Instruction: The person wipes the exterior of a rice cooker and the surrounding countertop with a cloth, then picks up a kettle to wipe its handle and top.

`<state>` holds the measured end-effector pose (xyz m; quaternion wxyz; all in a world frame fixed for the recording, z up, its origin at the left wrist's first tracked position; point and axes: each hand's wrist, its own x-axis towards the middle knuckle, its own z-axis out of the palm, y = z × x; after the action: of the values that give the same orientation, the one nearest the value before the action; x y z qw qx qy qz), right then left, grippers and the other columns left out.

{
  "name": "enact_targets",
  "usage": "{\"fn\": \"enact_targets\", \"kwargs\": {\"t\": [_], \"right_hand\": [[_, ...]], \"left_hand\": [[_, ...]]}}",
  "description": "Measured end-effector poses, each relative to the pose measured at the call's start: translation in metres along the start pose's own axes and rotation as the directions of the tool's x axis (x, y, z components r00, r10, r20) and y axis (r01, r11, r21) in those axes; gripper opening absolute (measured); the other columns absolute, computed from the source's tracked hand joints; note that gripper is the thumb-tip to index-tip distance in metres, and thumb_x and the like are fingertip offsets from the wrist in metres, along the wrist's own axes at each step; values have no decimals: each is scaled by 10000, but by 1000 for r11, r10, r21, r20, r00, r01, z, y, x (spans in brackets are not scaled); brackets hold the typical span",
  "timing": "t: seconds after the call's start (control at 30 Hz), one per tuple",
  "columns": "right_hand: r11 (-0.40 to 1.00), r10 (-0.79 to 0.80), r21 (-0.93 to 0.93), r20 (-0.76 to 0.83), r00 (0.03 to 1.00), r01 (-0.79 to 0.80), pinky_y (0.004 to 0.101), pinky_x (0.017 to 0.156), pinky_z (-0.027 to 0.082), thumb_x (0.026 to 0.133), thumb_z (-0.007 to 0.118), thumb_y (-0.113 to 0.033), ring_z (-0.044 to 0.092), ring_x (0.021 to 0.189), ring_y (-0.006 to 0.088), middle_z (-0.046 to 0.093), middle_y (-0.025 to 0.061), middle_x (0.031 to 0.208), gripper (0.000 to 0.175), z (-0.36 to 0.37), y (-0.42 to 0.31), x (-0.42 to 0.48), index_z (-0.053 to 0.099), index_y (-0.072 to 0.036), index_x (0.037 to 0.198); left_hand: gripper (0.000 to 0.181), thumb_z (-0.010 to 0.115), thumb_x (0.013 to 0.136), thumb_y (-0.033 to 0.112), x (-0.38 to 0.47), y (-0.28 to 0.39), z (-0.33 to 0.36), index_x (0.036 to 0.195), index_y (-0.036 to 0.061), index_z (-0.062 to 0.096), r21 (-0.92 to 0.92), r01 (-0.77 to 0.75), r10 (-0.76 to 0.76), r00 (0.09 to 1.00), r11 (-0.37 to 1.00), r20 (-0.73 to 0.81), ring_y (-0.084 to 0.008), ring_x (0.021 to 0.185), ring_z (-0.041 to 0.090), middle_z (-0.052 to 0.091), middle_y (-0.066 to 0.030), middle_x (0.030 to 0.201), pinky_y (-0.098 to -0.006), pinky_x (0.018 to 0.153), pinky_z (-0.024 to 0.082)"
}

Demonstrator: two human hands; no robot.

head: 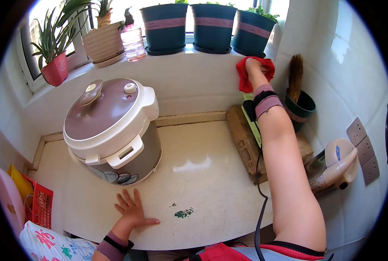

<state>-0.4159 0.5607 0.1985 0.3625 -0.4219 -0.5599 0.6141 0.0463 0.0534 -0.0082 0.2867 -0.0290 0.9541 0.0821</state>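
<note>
My right hand (256, 68) reaches up to the tiled wall just below the windowsill and is shut on a red cloth (244, 78), pressed near the sill's edge under the rightmost green plant pot (253, 32). My left hand (132, 210) lies flat on the pale countertop (207, 176) with its fingers spread, in front of an electric pressure cooker (115, 130) with a brown and white lid. It holds nothing. A patch of green marks (184, 213) shows on the counter to the right of this hand.
Along the sill stand more potted plants and a pink spray bottle (133, 42). Beneath my right arm lie a cardboard box (243, 143) and a green device. Farther right are a pot (300, 106) holding a brush and an electric kettle (332, 166). A red basket (43, 204) sits left.
</note>
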Motion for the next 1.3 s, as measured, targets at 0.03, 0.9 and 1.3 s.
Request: {"fn": "enact_targets", "kwargs": {"t": [0.03,0.9,1.3], "right_hand": [[991,-48,-123,-10,999,46,427,1243,91,989,168,-502,68,1548,271,7,77,1686,748,7,1,-12,27,-103,1605],[-67,-675,-122,736,45,990,495,1192,257,958,418,-137,227,1471,463,244,271,1587,579,-29,100,-218,323,61,1494],[452,-384,-551,589,711,701,549,1219,-9,857,592,-281,-82,1465,565,-70,440,1550,977,-76,1,-39,15,178,1497]], "left_hand": [[1624,795,497,805,1,1,0,1553,-17,-124,-1,-13,13,1000,1000,-9,-647,1369,-255,-237,-447,1506,-771,1053,-59],[1637,814,484,789,-1,-4,1,1556,5,-143,-13,37,-37,999,999,7,-630,1370,-279,-257,-425,1515,-773,1046,-67],[1640,807,497,794,0,-2,-2,1542,-14,-166,24,59,-60,997,998,53,-632,1369,-276,-254,-440,1504,-764,1063,-45]]}}
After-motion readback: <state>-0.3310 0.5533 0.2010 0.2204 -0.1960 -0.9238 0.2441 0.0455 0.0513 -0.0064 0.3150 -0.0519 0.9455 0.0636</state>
